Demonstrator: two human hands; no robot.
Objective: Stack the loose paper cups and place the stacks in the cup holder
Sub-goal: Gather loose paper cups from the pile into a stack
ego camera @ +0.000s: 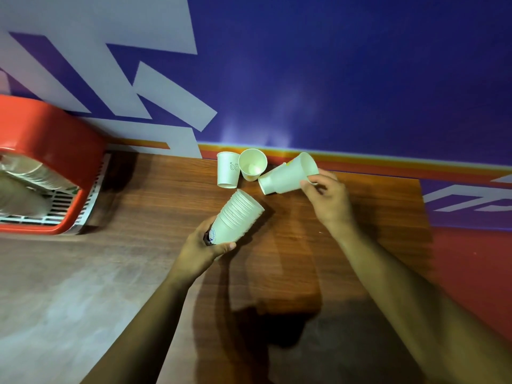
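Observation:
My left hand [203, 249] grips the base of a stack of several nested white paper cups [235, 216], tilted with its mouth up and away from me. My right hand [325, 196] pinches the rim of a single white cup [286, 174], held on its side with its base pointing left, just above the table. Two loose cups stand against the wall: one upside down [227, 170], one mouth up and leaning [252, 164]. At the far left is the red cup holder [52, 139], with stacked cups [25, 178] lying inside.
The brown wooden table [155, 206] runs up to a blue, white and red wall. Its right edge [425, 206] ends just past my right hand. The cup holder rests on a white slotted grid [92, 189].

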